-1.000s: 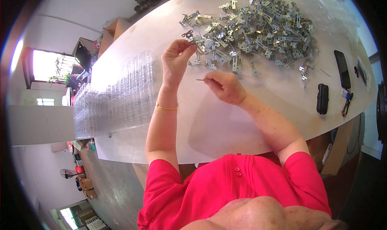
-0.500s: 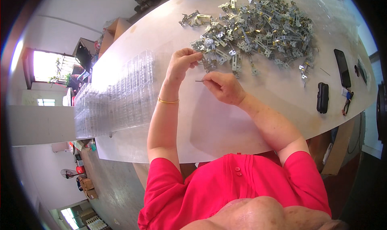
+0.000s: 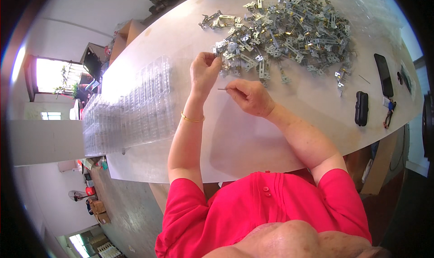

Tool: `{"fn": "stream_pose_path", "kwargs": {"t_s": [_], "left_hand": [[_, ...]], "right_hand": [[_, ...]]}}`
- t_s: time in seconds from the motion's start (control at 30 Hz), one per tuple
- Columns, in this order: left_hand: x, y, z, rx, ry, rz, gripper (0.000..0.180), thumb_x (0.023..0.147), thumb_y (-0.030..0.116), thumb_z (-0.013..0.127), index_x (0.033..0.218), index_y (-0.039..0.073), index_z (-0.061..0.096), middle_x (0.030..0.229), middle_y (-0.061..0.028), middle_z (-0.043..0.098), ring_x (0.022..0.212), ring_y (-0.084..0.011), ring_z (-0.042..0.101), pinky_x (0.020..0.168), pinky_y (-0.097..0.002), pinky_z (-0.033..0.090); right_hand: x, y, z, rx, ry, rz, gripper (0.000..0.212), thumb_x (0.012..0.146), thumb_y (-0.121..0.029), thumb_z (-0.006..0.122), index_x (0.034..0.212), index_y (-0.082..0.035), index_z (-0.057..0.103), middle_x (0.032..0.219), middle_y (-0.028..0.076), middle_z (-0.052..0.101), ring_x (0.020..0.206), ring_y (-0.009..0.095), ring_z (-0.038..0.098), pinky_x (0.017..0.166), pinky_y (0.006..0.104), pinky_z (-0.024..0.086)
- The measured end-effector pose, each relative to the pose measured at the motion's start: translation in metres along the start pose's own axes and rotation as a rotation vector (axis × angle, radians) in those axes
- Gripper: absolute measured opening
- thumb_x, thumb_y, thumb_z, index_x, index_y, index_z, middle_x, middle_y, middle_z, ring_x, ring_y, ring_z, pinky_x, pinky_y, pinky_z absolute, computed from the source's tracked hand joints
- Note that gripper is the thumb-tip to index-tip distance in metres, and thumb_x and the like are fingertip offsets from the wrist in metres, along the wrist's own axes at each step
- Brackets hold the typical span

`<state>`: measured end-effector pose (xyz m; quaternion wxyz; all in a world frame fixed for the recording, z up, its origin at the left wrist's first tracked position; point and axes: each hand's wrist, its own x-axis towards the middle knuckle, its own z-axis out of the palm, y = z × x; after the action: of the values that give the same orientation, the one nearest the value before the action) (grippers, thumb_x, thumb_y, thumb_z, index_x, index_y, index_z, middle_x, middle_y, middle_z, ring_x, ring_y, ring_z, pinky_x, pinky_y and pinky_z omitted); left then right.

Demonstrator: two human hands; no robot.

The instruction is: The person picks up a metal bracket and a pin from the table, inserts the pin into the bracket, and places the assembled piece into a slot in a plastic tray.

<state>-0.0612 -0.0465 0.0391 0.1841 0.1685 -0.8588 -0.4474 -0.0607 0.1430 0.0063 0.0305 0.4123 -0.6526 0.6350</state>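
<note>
Dozens of metal brackets (image 3: 312, 43) are lying loose, heaped on the table (image 3: 253, 145); whether the clear plastic trays (image 3: 129, 111) at left are holding any, I cannot tell. My right fingers (image 3: 236, 91) are pinching a thin grey rod (image 3: 221, 89); my left fingers (image 3: 211, 58) are bending together by the heap, their contents unclear. No writing is showing legibly.

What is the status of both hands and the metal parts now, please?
Left hand at left edge of metal parts heap, hold unclear. Right hand pinching thin grey rod. Phone and black case off right, apart from both hands.
</note>
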Motion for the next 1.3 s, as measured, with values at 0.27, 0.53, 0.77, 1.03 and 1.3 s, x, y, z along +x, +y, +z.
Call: {"fn": "stream_pose_path", "kwargs": {"t_s": [0.27,0.53,0.77,1.03,1.3], "left_hand": [[-0.014,0.023,-0.006,-0.197,-0.055,-0.029,0.023,0.092,0.012,0.07,0.104,-0.007,0.065,0.088,-0.008,0.071,0.074,-0.0079,0.061,0.066,-0.0229,0.049],[-0.038,0.006,-0.016,-1.009,-0.256,-0.293,0.014,0.098,0.008,0.063,0.109,-0.001,0.064,0.086,-0.0053,0.067,0.068,-0.0088,0.058,0.058,-0.0218,0.044],[-0.056,-0.009,-0.01,-1.081,-0.285,-0.311,0.011,0.098,0.008,0.062,0.105,0.0,0.064,0.088,-0.0043,0.067,0.071,-0.0092,0.057,0.064,-0.0238,0.045],[-0.06,-0.02,-0.006,-1.085,-0.312,-0.291,0.011,0.1,0.008,0.06,0.109,0.002,0.064,0.094,-0.0048,0.07,0.08,-0.0112,0.067,0.068,-0.0254,0.055],[-0.063,-0.031,-0.006,-1.121,-0.356,-0.299,0.011,0.1,0.009,0.059,0.109,0.003,0.064,0.099,-0.0051,0.071,0.086,-0.0129,0.068,0.077,-0.0297,0.057]], "right_hand": [[0.0,0.009,0.001,0.124,0.163,0.132,0.006,0.098,-0.01,0.064,0.103,-0.006,0.062,0.077,0.008,0.065,0.061,0.014,0.059,0.056,0.0285,0.048],[0.005,0.015,0.003,0.396,0.292,0.317,0.012,0.103,-0.015,0.058,0.11,-0.006,0.057,0.089,0.003,0.067,0.061,0.007,0.056,0.054,0.022,0.046],[0.009,0.007,-0.003,0.618,0.105,0.583,0.01,0.101,-0.015,0.062,0.105,-0.006,0.059,0.084,0.001,0.066,0.063,0.007,0.058,0.053,0.0213,0.045],[0.007,0.012,0.001,0.643,0.062,0.594,0.008,0.097,-0.01,0.067,0.099,-0.006,0.06,0.081,-0.001,0.064,0.065,0.005,0.057,0.056,0.0209,0.046],[0.008,0.006,-0.002,0.368,0.056,0.409,0.011,0.092,-0.003,0.071,0.093,-0.004,0.06,0.078,-0.001,0.064,0.067,0.003,0.058,0.057,0.0209,0.048]]}}
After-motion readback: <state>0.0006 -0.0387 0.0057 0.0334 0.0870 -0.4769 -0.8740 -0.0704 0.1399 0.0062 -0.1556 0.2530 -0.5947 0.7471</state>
